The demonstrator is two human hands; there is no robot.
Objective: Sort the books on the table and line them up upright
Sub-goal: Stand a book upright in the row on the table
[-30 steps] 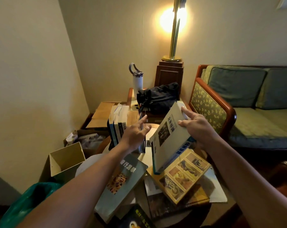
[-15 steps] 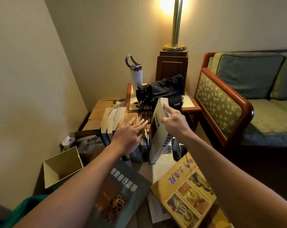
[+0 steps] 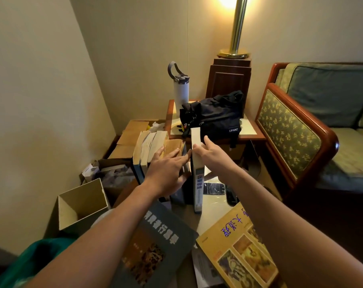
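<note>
The book (image 3: pixel 197 183) stands upright on the table (image 3: pixel 213 206), just right of the row (image 3: pixel 149 142), with a dark gap between the two. We pinch its top edge with the right hand (image 3: pixel 207 151), thumb on the side facing the row and fingers on the far side. The left hand (image 3: pixel 166 169) lies flat on top of the row with its fingers straight, gripping nothing.

Failure modes, as we judge them:

1. Releasing the book before it meets the row. It has no support on its far side and may tip away from the row onto the phone (image 3: pixel 214 188).
2. Lifting the left hand early. The row leans left, and its books may fan apart.
3. Pushing only at the top. The foot may skid on the glossy table.

In front of the row, the grey book (image 3: pixel 155 246) and the yellow book (image 3: pixel 238 246) lie flat, not yet sorted.
</note>
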